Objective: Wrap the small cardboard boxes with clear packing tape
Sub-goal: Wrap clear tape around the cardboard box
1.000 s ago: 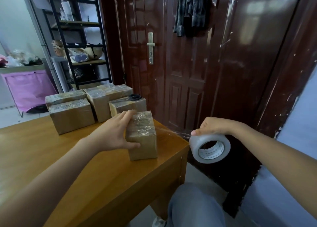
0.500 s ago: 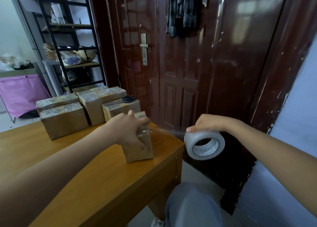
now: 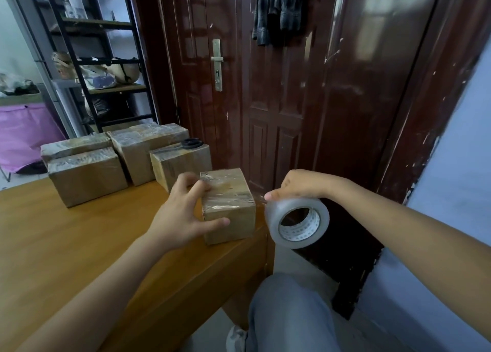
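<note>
— Fingers of the left hand (image 3: 183, 219) spread round the box (image 3: 228, 205) at frame centre, thumb on its front, bracing it near the table (image 3: 79, 245) corner.

— And the right hand (image 3: 300, 184)?

— Curled over the tape roll (image 3: 297, 223), just right of the box, likely keeping the strip taut. Glossy film, dull cardboard.

— Others?

— Four wrapped boxes (image 3: 87, 176) wait centre left.

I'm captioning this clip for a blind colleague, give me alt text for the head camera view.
A left hand grips a small cardboard box at a wooden table's corner while the right hand holds a clear tape roll beside it. Four more boxes, one topped with scissors, sit behind.
</note>
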`<state>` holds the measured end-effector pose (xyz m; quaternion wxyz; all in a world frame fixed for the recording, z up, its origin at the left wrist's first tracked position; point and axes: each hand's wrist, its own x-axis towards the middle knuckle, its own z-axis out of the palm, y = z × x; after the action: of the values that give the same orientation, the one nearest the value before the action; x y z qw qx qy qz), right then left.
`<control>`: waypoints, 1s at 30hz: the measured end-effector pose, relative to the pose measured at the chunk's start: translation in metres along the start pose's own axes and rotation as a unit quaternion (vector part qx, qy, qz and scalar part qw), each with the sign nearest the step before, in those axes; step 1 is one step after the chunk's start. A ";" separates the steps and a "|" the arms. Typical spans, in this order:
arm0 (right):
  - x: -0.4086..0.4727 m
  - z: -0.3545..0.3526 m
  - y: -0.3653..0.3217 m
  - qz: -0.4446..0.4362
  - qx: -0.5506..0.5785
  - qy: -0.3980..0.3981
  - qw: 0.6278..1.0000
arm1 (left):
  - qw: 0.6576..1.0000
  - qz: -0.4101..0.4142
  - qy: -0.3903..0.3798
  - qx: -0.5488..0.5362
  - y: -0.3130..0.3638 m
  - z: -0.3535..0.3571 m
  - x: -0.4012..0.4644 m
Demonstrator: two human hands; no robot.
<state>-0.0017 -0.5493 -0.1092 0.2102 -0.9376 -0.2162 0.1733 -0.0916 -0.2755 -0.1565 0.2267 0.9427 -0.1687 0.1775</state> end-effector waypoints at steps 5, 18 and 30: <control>-0.002 0.005 0.003 -0.006 0.039 0.008 0.999 | 0.987 0.064 -0.122 0.078 0.015 -0.024 0.027; -0.005 0.001 0.005 -0.010 0.036 0.037 0.999 | 0.901 0.071 -0.190 0.384 0.068 -0.002 0.062; -0.017 -0.038 -0.031 -0.188 0.331 0.075 0.922 | 0.999 -0.043 0.019 -0.021 0.006 -0.006 0.014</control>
<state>-0.0101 -0.5441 -0.0582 0.5532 -0.7668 -0.3021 0.1215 -0.0830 -0.2814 -0.1435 0.2567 0.9407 -0.1271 0.1816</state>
